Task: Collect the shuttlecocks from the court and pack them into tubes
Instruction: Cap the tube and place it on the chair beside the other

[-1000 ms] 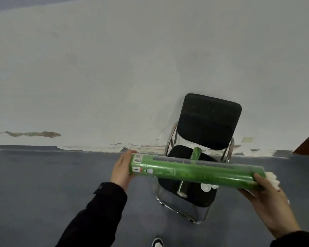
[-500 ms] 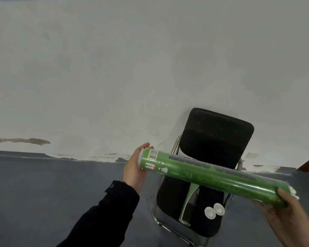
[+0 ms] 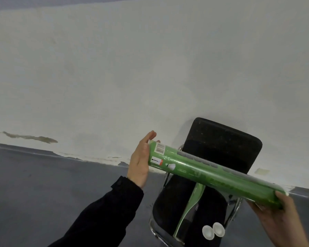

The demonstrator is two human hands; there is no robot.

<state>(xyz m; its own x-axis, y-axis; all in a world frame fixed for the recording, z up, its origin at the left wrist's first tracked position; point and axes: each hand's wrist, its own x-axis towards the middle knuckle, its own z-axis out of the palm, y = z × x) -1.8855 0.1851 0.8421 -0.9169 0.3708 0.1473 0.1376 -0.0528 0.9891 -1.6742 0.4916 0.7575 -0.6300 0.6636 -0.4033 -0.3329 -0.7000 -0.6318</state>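
While the left hand presses flat, straight fingers against the capped end of the green tube, the right hand has its fingers wrapped round the other end, above the chair.

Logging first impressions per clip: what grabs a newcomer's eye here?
A long green tube slants across the middle, the left hand flat against its barcoded end, the right hand gripping the lower end. Behind it a black chair by the wall carries a second green tube and two white caps.
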